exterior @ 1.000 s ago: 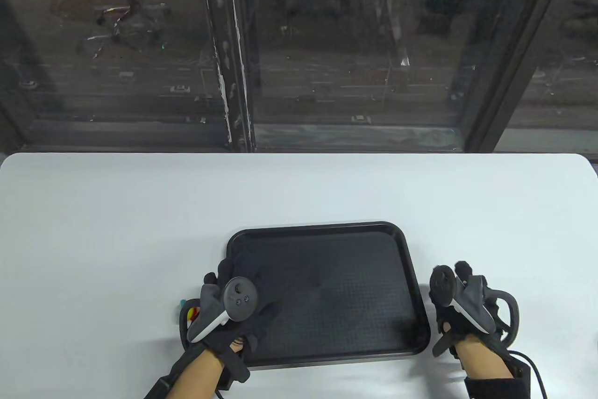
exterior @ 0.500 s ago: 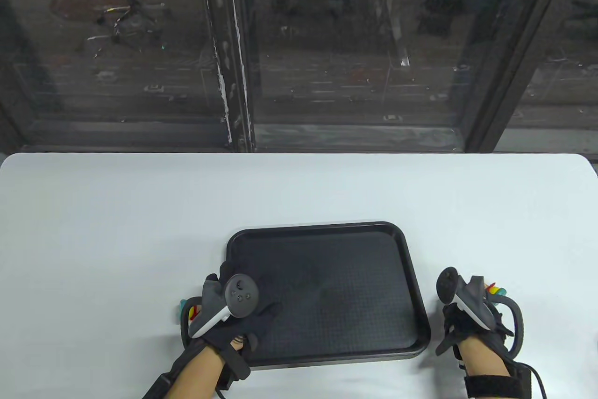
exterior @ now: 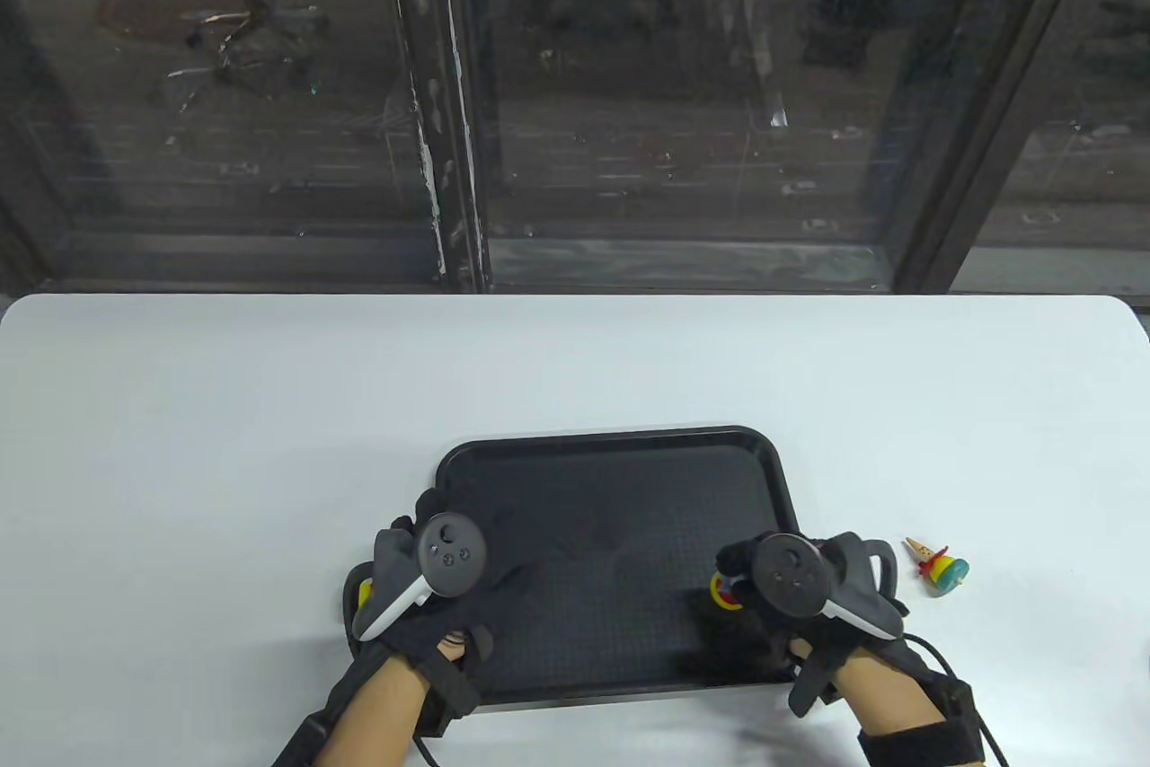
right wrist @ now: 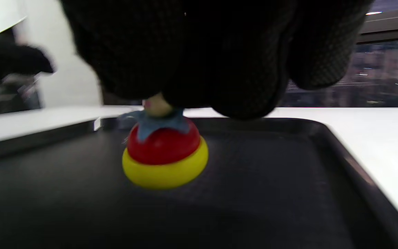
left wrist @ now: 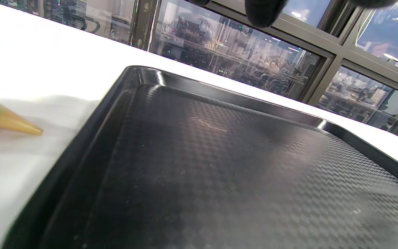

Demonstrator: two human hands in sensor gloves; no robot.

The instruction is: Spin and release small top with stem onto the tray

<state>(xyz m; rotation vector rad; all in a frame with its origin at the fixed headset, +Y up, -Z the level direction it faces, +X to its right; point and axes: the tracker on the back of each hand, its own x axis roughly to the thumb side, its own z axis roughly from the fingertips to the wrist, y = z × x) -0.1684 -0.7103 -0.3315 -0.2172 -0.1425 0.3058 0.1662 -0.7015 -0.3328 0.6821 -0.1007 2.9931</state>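
Note:
A small top (right wrist: 164, 157) with a yellow and red body and a blue collar stands upright just over the black tray (right wrist: 323, 180). My right hand (right wrist: 171, 100) pinches its stem from above. In the table view this top (exterior: 721, 592) shows at the right hand (exterior: 735, 580), over the tray's (exterior: 611, 436) right part. My left hand (exterior: 431, 574) lies with relaxed fingers across the tray's left edge and holds nothing. Its fingertips (left wrist: 264, 10) hang above the tray (left wrist: 219, 98) in the left wrist view.
A second rainbow top (exterior: 934, 568) lies on its side on the white table right of the tray. A third top (left wrist: 5, 119) lies left of the tray, mostly hidden under my left hand (exterior: 364, 592). A window frame runs behind the table's far edge.
My right hand has moved left from the table beside the tray to over the tray, carrying a top. The rainbow top it covered now lies in plain view. The left hand shifted slightly left.

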